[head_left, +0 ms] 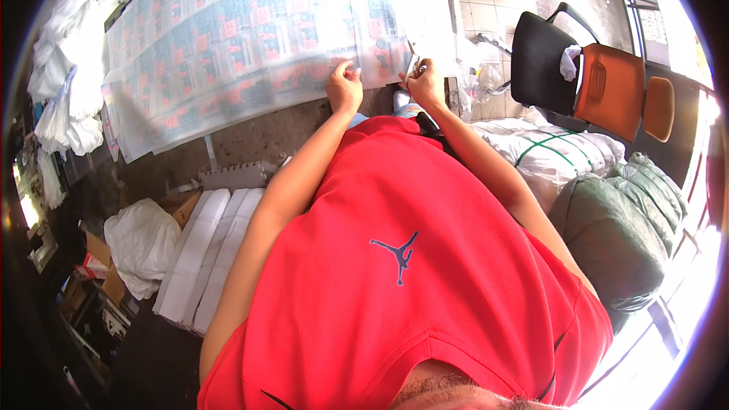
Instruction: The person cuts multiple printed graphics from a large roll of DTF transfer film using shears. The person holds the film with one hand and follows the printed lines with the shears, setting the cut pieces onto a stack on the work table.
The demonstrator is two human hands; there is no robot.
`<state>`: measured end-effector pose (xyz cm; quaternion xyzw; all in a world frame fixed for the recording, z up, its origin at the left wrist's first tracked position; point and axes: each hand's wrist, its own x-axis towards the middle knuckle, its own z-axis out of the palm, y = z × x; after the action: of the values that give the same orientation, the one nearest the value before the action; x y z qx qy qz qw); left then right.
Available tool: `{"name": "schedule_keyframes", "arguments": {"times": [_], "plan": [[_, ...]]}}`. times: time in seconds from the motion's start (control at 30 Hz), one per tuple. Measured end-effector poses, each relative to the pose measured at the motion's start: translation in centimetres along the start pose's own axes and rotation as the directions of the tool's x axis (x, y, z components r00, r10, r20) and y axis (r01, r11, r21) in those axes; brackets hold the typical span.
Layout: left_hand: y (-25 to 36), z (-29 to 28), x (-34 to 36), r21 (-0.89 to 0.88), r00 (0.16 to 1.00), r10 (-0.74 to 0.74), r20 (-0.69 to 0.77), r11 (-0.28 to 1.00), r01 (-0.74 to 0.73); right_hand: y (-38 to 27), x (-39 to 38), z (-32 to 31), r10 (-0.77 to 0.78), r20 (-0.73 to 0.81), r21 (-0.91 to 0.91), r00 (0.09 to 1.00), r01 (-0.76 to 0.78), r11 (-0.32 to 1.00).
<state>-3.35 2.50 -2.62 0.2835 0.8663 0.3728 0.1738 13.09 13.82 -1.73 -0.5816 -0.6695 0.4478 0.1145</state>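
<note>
A wide, translucent white sheet (266, 42) with rows of red and blue print lies spread over the table in front of me. At its near edge my left hand (345, 89) is closed, with thumb and fingers pinched on the sheet; the exact grip is partly hidden. A short way to the right, my right hand (427, 85) is closed round a pair of scissors (412, 68). The scissors' blades point away from me over the right part of the sheet, where glare washes out the detail.
White plastic bags (72, 99) hang at the left. Long white packs (209, 250) and a white sack (143, 243) lie at the lower left. On the right stand a black and orange chair (611, 91), a strapped white bale (550, 152) and a dark green bundle (619, 235).
</note>
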Motion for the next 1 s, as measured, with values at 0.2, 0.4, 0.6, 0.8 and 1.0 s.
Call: {"name": "schedule_keyframes", "arguments": {"times": [0.2,0.4,0.6,0.8,1.0], "plan": [[-0.6,-1.3,0.1,-0.205,0.867,-0.444,0.228,0.848,0.488,-1.5,0.5,0.3,0.065,0.046,0.078,0.997,-0.068,0.995],[2.2,-6.5,-0.9,-0.532,0.615,-0.515,0.597,0.319,0.784,-6.7,-1.8,-0.7,0.058,0.284,0.355,0.957,-0.161,0.921],[-0.6,-6.4,-2.1,-0.515,0.415,-0.564,0.713,-0.02,0.857,-8.1,-3.5,0.1,0.088,0.358,0.477,0.929,-0.263,0.839],[-3.6,-6.3,-3.8,-0.746,0.659,-0.582,0.476,0.129,0.653,-7.5,-3.4,2.1,0.063,0.519,0.268,0.852,-0.232,0.935],[-5.7,-8.2,-3.9,-0.79,0.673,-0.656,0.342,0.186,0.584,-6.1,-2.5,3.1,0.024,0.476,0.232,0.879,-0.152,0.961]]}}
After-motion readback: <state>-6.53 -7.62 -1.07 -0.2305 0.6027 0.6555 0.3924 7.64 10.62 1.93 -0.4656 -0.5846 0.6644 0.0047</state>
